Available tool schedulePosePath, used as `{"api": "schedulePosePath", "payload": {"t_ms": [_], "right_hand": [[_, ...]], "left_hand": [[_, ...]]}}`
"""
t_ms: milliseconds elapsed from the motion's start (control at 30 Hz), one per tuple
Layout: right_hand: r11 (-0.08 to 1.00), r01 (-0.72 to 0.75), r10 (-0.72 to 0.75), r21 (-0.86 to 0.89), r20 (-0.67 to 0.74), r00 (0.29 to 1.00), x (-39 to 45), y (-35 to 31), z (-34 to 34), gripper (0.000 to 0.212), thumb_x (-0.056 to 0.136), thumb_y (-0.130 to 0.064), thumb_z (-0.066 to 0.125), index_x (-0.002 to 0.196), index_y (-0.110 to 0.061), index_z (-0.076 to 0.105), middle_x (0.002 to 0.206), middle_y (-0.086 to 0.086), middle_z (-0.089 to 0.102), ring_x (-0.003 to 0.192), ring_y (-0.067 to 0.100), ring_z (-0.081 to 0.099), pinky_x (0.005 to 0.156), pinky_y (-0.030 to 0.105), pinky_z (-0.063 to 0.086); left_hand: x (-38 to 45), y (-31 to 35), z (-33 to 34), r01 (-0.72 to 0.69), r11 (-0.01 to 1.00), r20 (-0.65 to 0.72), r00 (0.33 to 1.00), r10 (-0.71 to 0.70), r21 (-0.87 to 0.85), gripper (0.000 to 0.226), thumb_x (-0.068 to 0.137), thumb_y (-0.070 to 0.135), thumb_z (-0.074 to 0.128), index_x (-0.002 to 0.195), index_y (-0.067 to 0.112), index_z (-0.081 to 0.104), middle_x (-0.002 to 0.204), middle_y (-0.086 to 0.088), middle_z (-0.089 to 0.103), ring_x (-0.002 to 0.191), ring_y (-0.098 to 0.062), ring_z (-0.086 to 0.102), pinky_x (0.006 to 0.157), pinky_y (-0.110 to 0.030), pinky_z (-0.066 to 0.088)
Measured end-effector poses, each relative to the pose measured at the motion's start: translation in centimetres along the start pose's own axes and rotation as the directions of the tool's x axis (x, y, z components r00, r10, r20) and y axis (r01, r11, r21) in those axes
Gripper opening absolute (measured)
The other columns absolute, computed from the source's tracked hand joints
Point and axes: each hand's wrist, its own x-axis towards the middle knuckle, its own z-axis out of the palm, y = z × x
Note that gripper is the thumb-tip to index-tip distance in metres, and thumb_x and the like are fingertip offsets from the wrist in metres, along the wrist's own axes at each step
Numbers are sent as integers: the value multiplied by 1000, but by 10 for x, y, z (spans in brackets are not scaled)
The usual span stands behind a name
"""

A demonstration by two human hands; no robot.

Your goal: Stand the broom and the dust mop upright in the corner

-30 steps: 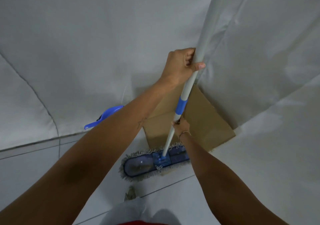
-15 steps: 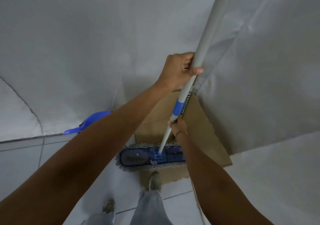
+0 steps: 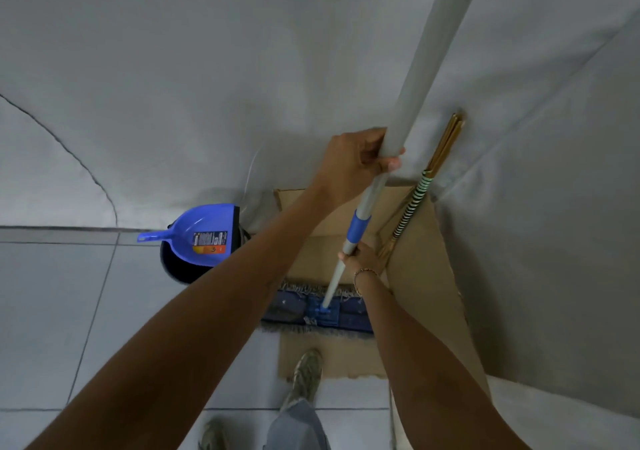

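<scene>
Gripping the grey handle of the dust mop (image 3: pixel 408 131), the left hand (image 3: pixel 358 162) is curled tight high up, and the right hand (image 3: pixel 360 259) is wrapped around it lower, just under the blue collar. Its blue fringed head lies flat on the cardboard (image 3: pixel 426 276) lining the corner. Just right, the broom (image 3: pixel 420 193) leans upright in the corner. A blue dustpan (image 3: pixel 204 229) sits atop a dark bin (image 3: pixel 183 269), its contents hidden.
</scene>
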Motion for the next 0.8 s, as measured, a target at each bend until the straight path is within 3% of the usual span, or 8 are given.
{"api": "schedulePosePath", "payload": {"t_ms": [67,133,233,333,467,667,733,800], "right_hand": [[1000,14,-14,10,-5,1000,14,-5,-5,27,83,-7,67,107,4,62,107,21,68,98,31,62,87,33,50],[1000,25,-25,8,-9,1000,33,-12,-10,27,82,-8,68,106,4,63,99,18,67,88,25,60,88,34,52],[999,30,-30,-42,1,1000,53,-23,-14,29,84,-15,68,107,2,64,98,16,68,82,20,56,76,25,45],[998,29,-28,-57,8,1000,65,-30,-18,30,86,-21,65,110,-2,64,109,15,69,94,26,63,73,24,41],[998,48,-48,-40,4,999,71,-28,-18,27,88,-22,61,106,-2,67,97,15,70,79,18,54,69,25,42],[996,54,-54,73,-3,999,62,-30,-25,25,91,-15,55,109,-4,68,107,17,70,93,27,63,86,34,51],[996,61,-61,66,5,998,61,-24,-28,24,91,-14,53,107,-4,68,99,13,68,93,25,62,85,32,52],[997,69,-68,31,-16,998,53,-18,-32,22,91,-12,50,92,-1,69,81,10,60,78,20,54,71,26,43]], "left_hand": [[19,-5,4,-14,1000,-29,999,15,23,36,82,8,68,116,-1,61,107,-13,72,98,-18,69,91,-24,55],[45,-9,9,-17,997,-36,999,20,73,35,84,11,66,117,0,59,108,-11,72,97,-16,68,91,-22,54],[77,-20,10,-1,988,-34,999,6,153,35,87,17,63,119,3,57,109,-10,72,100,-18,68,92,-25,53],[99,-33,11,4,977,-29,1000,3,214,34,89,21,61,117,3,56,108,-11,71,100,-22,68,91,-30,54],[108,-43,11,33,979,-90,996,-15,201,28,90,20,58,112,3,57,108,-12,71,100,-26,66,90,-35,55],[107,-34,13,110,974,-110,990,-89,200,29,92,21,55,115,3,56,114,-12,68,103,-23,64,87,-26,50],[104,-36,10,122,952,-91,991,-100,282,29,95,20,49,117,1,53,113,-17,66,94,-25,61,84,-30,49],[93,-36,4,160,900,-26,986,-163,405,28,98,16,41,118,-2,50,110,-23,64,88,-29,58,78,-35,47]]}}
